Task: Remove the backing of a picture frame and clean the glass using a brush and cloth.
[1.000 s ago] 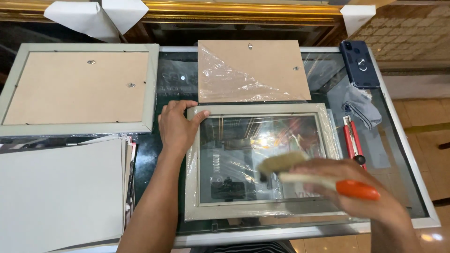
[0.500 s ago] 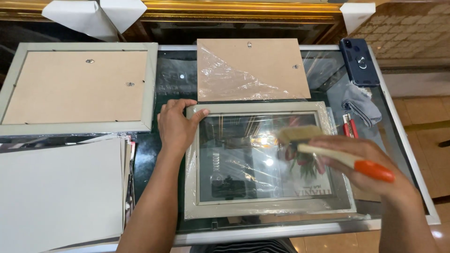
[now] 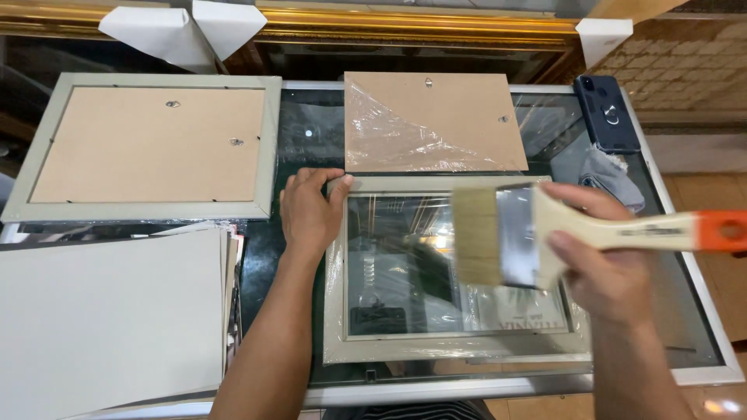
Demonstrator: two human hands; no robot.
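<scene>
Picture frame (image 3: 459, 346): rectangular, pale grey-green moulding, glossy glass pane inside throwing hard reflections, loose clear plastic film crinkled around its edges. It lies flat on the desk (image 3: 704, 365), near the front edge, right of centre.

Brush (image 3: 545, 233): wide flat paintbrush, pale bristles, bright metal ferrule, light wooden handle with an orange end. It is held level over the frame's right half, bristles pointing left. Whether the bristles touch the glass: cannot tell.

Right hand (image 3: 603, 260): clenched around the brush neck just behind the ferrule, thumb on top, fingers wrapped under.

Left hand (image 3: 310, 214): spread flat, palm down, pressing on the frame's top left corner; fingertips hooked over the outer edge. Grasping nothing.

Backing board (image 3: 432, 120): brown fibreboard rectangle with small metal hangers, its lower left partly covered by wrinkled clear film. It lies just beyond the frame's top edge.

Second frame (image 3: 152, 144): same grey-green moulding, face down, brown board back with two small hangers. It is at the far left of the desk, well apart from the first frame.

Card sheets (image 3: 109, 319): stack of matt off-white sheets, front left, beside the left forearm.

Phone (image 3: 607, 113): dark blue case with ring holder, at the far right corner. A crumpled grey cloth (image 3: 611, 183) lies just in front of it.

Desk: dark reflective glass top in a light metal rim.

Behind the desk: gilded ornate moulding (image 3: 420, 23) with white corner protectors (image 3: 167, 31).
</scene>
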